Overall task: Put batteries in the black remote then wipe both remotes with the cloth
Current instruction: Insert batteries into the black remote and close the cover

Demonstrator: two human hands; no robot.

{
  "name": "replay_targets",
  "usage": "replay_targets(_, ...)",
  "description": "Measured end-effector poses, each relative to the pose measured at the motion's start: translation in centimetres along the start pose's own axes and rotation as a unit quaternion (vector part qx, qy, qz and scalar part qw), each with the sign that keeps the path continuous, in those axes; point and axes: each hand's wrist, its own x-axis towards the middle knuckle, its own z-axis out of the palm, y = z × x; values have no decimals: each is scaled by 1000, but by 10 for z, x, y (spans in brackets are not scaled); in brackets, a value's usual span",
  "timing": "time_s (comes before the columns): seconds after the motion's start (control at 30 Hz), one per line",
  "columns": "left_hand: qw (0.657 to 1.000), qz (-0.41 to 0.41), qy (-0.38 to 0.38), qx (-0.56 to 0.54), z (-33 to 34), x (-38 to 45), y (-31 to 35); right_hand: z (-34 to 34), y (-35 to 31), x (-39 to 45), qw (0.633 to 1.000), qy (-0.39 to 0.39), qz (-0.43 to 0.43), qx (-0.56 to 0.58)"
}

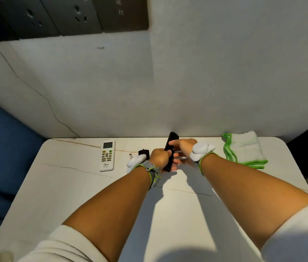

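Observation:
The black remote (171,143) is held above the table near its far edge, tilted with its top end pointing away. My left hand (159,157) grips its lower part from the left. My right hand (182,147) is curled round it from the right, with fingers on its middle. A small black piece (143,153), perhaps the battery cover, lies just left of my left hand, and a small battery (130,155) lies beside it. The white remote (107,155) lies face up to the left. The white cloth with green edging (244,149) lies folded at the far right.
The white marble-look table (74,186) stands against a grey wall. A blue seat (2,157) is at the left. Dark wall sockets (55,16) sit high on the wall, and a thin cable (36,89) runs down from them. Both wrists wear white trackers.

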Motion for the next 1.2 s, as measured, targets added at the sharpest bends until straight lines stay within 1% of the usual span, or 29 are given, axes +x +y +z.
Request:
replay_targets(0.07, 1000, -18, -15, -6, -14, -7, -1, 8, -3, -2, 1000, -14, -4, -18)
replay_targets(0.23, 999, -7, -21, -33, -55, -18, -8, 22, -6, 3, 998, -39, -23, -48)
replay_targets(0.37, 997, 11, 14, -73, -89, -25, -12, 41, -1, 15, 994, -66, -14, -82)
replay_targets(0.5, 992, 22, 60, -107, -113, -27, -18, 57, 10, 29, 996, -31, -8, -80)
replay_targets(0.6, 989, 24, 68, -127, -125, -27, -20, 68, 20, 40, 995, -27, -27, -93)
replay_targets(0.67, 987, 19, 65, -147, -129, -26, -22, 72, 26, 46, 993, -22, -41, -107)
replay_targets(0.73, 985, 16, 57, -162, -134, -24, -25, 79, 32, 53, 993, 0, -53, -108)
replay_targets(0.83, 985, 22, 43, -166, -139, -20, -28, 87, 39, 63, 992, 21, -68, -105)
replay_targets(0.97, 986, 15, 15, -168, -147, -14, -30, 91, 47, 74, 979, 94, -79, -162)
replay_targets(1.03, 986, 12, 2, -168, -150, -12, -32, 90, 49, 73, 970, 108, -80, -202)
replay_targets(1.1, 985, 18, -6, -170, -152, -11, -33, 90, 49, 69, 965, 113, -86, -219)
replay_targets(1.2, 984, 36, -9, -176, -155, -9, -37, 94, 45, 57, 960, 100, -96, -244)
